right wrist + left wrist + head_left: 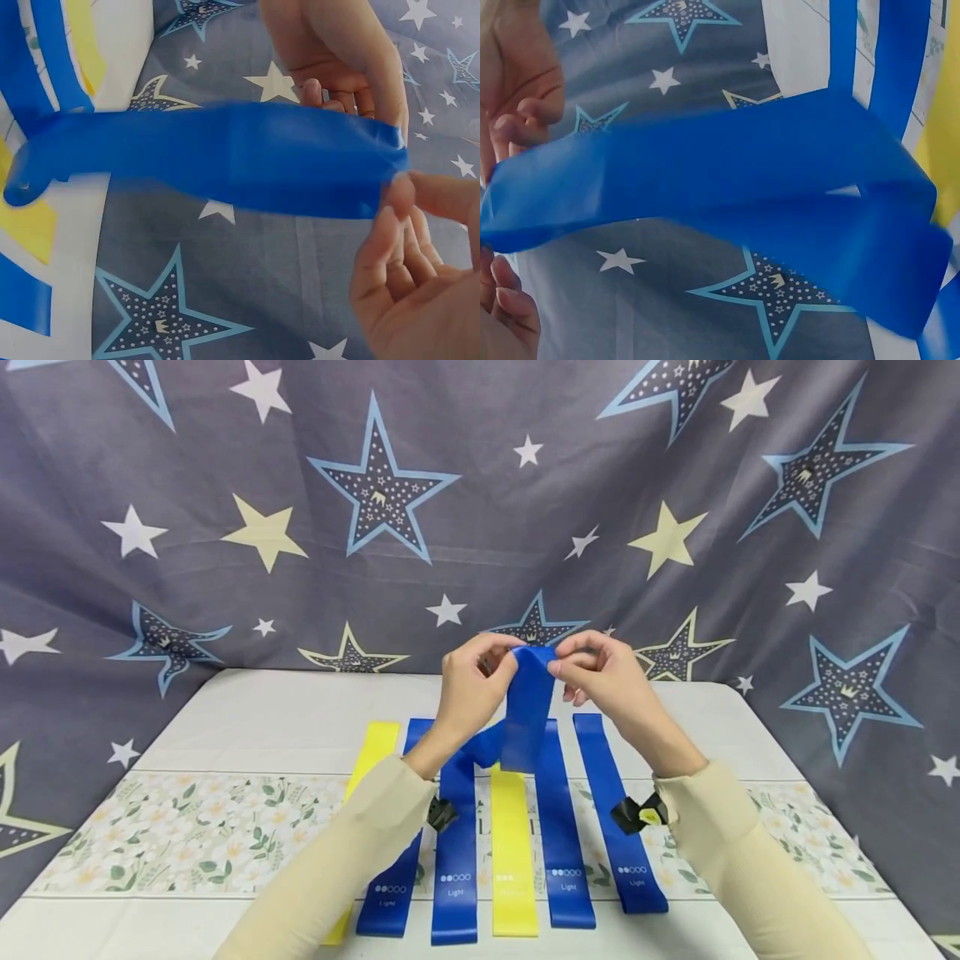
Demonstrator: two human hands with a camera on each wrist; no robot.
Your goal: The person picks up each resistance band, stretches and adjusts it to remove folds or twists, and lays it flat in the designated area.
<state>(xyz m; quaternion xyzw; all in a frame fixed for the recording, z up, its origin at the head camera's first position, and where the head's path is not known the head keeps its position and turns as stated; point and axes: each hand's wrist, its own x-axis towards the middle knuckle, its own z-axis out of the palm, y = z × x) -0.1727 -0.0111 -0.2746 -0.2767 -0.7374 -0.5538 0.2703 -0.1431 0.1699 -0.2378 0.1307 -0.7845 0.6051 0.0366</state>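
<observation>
A blue resistance band (pixel 528 714) hangs in the air above the table, its top end between my two hands. My left hand (pixel 474 687) pinches one upper corner between thumb and fingers. At the opposite corner, my right hand (pixel 609 681) pinches the same band. In the left wrist view the band (pixel 705 165) stretches away from the fingertips and folds back on itself at the far end. The right wrist view shows the band (pixel 232 154) as a long, slightly blurred strip, with both hands at its near end.
Several flat bands lie side by side on the table below: a blue band (pixel 567 860), a yellow band (pixel 512 860), another blue band (pixel 637 868) and more to the left. The white table (pixel 300 710) has a floral strip. A star-patterned curtain (pixel 480 510) hangs behind.
</observation>
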